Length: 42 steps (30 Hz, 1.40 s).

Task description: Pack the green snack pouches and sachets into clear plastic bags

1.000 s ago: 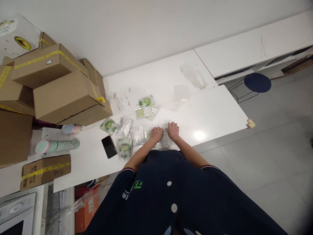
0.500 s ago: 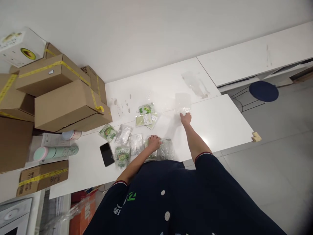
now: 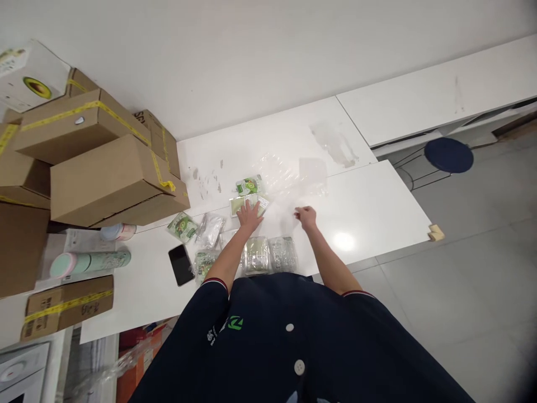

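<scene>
My left hand (image 3: 250,218) rests with fingers spread on the pale green flat packets (image 3: 237,206). Just beyond it lies a green printed pouch (image 3: 249,185). To the right, my right hand (image 3: 306,217) is closed in a pinch near the table surface; whatever its fingertips hold is too faint to make out. Ahead of that hand are a clear plastic bag (image 3: 312,174) and more crinkled clear film (image 3: 274,169), both lying flat. Close to my body sit a clear-wrapped pale green pack (image 3: 257,254) and a clear-wrapped silvery pack (image 3: 282,254).
On the left are a black phone (image 3: 182,265), another green pouch (image 3: 183,226), a silvery bag (image 3: 211,228) and a mint bottle (image 3: 90,262). Stacked cardboard boxes (image 3: 104,179) stand behind them. A blue stool (image 3: 448,155) is beyond the table's right edge.
My left hand has left the wrapped packs near my body and moved forward onto the pale green packets. My right hand has drawn back and left from the clear bag's edge.
</scene>
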{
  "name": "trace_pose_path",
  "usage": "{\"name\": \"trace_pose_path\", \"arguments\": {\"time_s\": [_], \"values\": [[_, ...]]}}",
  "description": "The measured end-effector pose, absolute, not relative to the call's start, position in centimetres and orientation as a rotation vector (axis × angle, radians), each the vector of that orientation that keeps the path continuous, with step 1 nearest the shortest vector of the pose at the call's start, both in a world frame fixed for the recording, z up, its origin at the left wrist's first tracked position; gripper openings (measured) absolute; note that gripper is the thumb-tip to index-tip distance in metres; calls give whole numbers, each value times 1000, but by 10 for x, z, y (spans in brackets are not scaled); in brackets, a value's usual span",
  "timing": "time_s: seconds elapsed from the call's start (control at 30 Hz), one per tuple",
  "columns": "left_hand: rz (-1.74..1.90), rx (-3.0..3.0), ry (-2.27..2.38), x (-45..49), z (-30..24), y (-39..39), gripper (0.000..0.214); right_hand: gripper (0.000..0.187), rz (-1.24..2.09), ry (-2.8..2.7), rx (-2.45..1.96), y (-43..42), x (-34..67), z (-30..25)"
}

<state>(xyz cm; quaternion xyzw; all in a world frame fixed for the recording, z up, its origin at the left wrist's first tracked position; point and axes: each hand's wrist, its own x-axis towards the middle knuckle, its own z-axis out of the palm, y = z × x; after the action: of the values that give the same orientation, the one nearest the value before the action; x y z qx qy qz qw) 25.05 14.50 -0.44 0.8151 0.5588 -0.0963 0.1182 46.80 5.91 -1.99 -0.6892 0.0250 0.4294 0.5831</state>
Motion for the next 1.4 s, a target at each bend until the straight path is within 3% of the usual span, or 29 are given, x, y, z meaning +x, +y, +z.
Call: {"name": "trace_pose_path", "arguments": {"time_s": [0.2, 0.33, 0.47, 0.8, 0.93, 1.07, 1.2, 1.4], "values": [[-383, 2398, 1620, 247, -12, 174, 53, 30, 1165, 304, -1434, 30, 410, -35], [-422, 2430, 1599, 229, -7, 199, 46, 18, 1261, 336, -1353, 30, 408, -26], [-498, 2479, 1554, 214, -3, 207, 36, 17, 1258, 393, -1321, 35, 410, -21], [-539, 2476, 1653, 172, 4, 197, 39, 15, 1428, 383, -1419, 26, 378, -20], [-259, 2442, 1740, 167, 15, 196, 40, 13, 1513, 335, -1440, 21, 375, -18], [423, 2408, 1773, 179, 36, 195, 32, 12, 1550, 340, -1423, 20, 377, -20], [817, 2540, 1320, 207, 40, 167, 28, 12, 1565, 356, -1409, 18, 376, -23], [220, 2794, 543, 228, -13, 97, 29, 9, 1547, 382, -1388, 11, 381, -29]]}}
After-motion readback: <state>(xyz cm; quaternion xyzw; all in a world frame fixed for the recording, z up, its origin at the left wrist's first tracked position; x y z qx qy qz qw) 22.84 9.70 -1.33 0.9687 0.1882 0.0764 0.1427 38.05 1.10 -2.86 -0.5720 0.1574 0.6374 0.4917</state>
